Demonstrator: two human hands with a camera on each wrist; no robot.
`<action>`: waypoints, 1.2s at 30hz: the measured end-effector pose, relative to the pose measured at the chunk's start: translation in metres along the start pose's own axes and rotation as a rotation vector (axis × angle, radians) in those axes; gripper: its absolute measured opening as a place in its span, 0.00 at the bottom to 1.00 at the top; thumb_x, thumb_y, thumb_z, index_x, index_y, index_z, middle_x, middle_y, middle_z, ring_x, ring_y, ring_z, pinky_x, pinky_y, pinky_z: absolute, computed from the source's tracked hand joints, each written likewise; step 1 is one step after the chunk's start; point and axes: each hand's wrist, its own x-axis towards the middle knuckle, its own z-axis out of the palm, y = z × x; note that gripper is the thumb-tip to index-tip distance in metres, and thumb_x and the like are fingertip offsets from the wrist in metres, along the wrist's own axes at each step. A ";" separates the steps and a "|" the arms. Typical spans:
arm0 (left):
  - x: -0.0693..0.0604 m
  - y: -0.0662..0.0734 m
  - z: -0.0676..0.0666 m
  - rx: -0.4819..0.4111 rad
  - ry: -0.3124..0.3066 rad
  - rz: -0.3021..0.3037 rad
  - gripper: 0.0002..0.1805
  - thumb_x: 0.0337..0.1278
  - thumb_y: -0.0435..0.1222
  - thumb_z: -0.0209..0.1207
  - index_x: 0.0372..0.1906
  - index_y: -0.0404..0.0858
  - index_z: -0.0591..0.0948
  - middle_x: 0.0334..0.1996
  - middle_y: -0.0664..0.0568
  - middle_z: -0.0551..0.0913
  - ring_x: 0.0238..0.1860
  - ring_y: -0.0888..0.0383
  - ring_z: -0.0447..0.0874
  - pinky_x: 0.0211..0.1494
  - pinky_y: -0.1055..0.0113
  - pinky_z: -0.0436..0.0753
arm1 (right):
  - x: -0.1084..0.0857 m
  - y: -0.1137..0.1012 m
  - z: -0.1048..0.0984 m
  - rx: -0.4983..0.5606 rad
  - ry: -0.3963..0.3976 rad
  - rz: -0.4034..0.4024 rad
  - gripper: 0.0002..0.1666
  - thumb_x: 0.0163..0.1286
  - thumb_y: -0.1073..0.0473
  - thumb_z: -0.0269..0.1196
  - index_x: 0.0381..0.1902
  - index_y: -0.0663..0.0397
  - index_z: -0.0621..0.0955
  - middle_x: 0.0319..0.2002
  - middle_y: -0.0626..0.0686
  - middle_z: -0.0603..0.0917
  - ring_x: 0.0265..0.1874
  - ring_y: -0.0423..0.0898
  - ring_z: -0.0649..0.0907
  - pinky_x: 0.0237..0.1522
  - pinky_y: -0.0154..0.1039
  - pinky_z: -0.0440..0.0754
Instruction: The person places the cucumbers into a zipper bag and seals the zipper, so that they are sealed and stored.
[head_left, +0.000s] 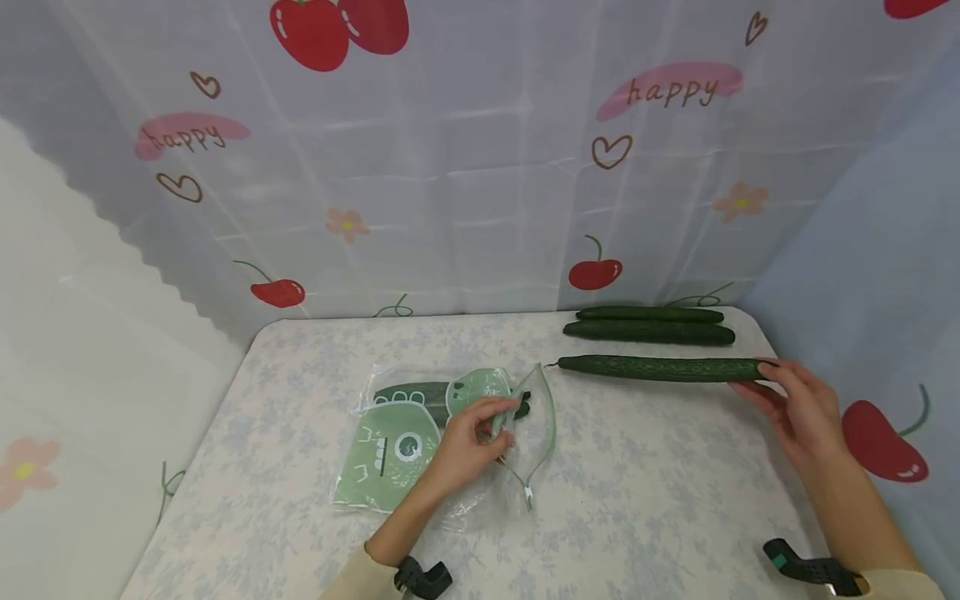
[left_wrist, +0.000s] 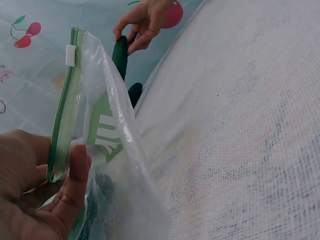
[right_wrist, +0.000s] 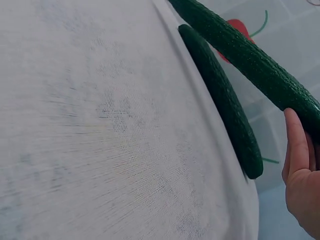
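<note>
My left hand pinches the rim of a clear zip bag with green cartoon print, and its mouth gapes toward the right. In the left wrist view the green zip strip with a white slider runs up from my fingers. Inside the bag lie dark green cucumbers, partly hidden by the print. At the right, my right hand grips one end of a long cucumber, held level above the table with its thin tip pointing at the bag's mouth.
Two more cucumbers lie side by side at the table's back right edge. A patterned cloth covers the table. Behind it hangs a printed curtain, with further sheets at the left and right.
</note>
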 end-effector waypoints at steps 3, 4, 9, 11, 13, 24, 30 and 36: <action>0.000 0.000 0.000 -0.002 0.006 -0.005 0.25 0.68 0.27 0.65 0.69 0.35 0.83 0.72 0.42 0.80 0.45 0.54 0.88 0.41 0.75 0.89 | -0.007 0.000 0.001 0.065 -0.025 -0.001 0.14 0.83 0.71 0.53 0.45 0.65 0.86 0.51 0.50 0.81 0.37 0.56 0.92 0.46 0.51 0.94; 0.000 0.000 0.000 -0.003 0.008 -0.006 0.25 0.68 0.27 0.65 0.69 0.35 0.83 0.72 0.41 0.80 0.45 0.54 0.88 0.41 0.75 0.89 | -0.009 0.000 0.001 0.082 -0.033 -0.002 0.15 0.83 0.71 0.52 0.45 0.65 0.86 0.51 0.51 0.81 0.38 0.56 0.92 0.46 0.52 0.94; 0.000 0.000 -0.001 0.005 0.017 -0.008 0.25 0.68 0.27 0.65 0.69 0.37 0.84 0.72 0.42 0.80 0.47 0.51 0.88 0.42 0.74 0.89 | -0.019 0.002 0.003 0.113 -0.064 -0.008 0.18 0.84 0.72 0.50 0.44 0.67 0.87 0.52 0.51 0.81 0.40 0.57 0.93 0.46 0.53 0.93; 0.001 0.001 -0.001 0.012 0.023 -0.005 0.25 0.68 0.27 0.65 0.69 0.37 0.84 0.72 0.43 0.80 0.48 0.50 0.88 0.44 0.75 0.88 | -0.022 0.003 0.004 0.128 -0.085 0.002 0.19 0.84 0.72 0.49 0.45 0.67 0.87 0.52 0.52 0.82 0.41 0.58 0.94 0.46 0.53 0.93; 0.001 0.001 -0.001 0.015 0.028 -0.003 0.25 0.68 0.27 0.65 0.69 0.38 0.84 0.72 0.43 0.80 0.48 0.50 0.88 0.44 0.75 0.88 | -0.025 0.006 0.007 0.127 -0.111 0.004 0.20 0.84 0.72 0.48 0.44 0.67 0.87 0.52 0.52 0.83 0.42 0.57 0.94 0.47 0.52 0.93; 0.000 0.004 -0.001 0.020 0.036 0.008 0.26 0.68 0.28 0.65 0.70 0.37 0.83 0.71 0.46 0.81 0.45 0.59 0.86 0.41 0.76 0.86 | -0.029 0.035 0.029 0.018 -0.140 0.007 0.20 0.84 0.73 0.48 0.46 0.63 0.88 0.46 0.53 0.87 0.41 0.54 0.94 0.50 0.47 0.93; 0.001 0.006 -0.001 0.019 0.047 0.018 0.26 0.67 0.27 0.65 0.69 0.37 0.83 0.70 0.46 0.81 0.43 0.61 0.84 0.38 0.77 0.84 | -0.031 0.042 0.035 -0.046 -0.084 0.026 0.16 0.84 0.71 0.53 0.46 0.59 0.87 0.47 0.51 0.85 0.41 0.50 0.94 0.51 0.45 0.93; 0.001 0.006 -0.001 0.024 0.062 0.028 0.26 0.67 0.28 0.66 0.69 0.39 0.84 0.71 0.48 0.82 0.44 0.62 0.84 0.38 0.76 0.85 | -0.034 0.042 0.031 -0.031 -0.094 0.018 0.16 0.84 0.72 0.51 0.47 0.60 0.87 0.48 0.51 0.86 0.43 0.49 0.94 0.51 0.46 0.92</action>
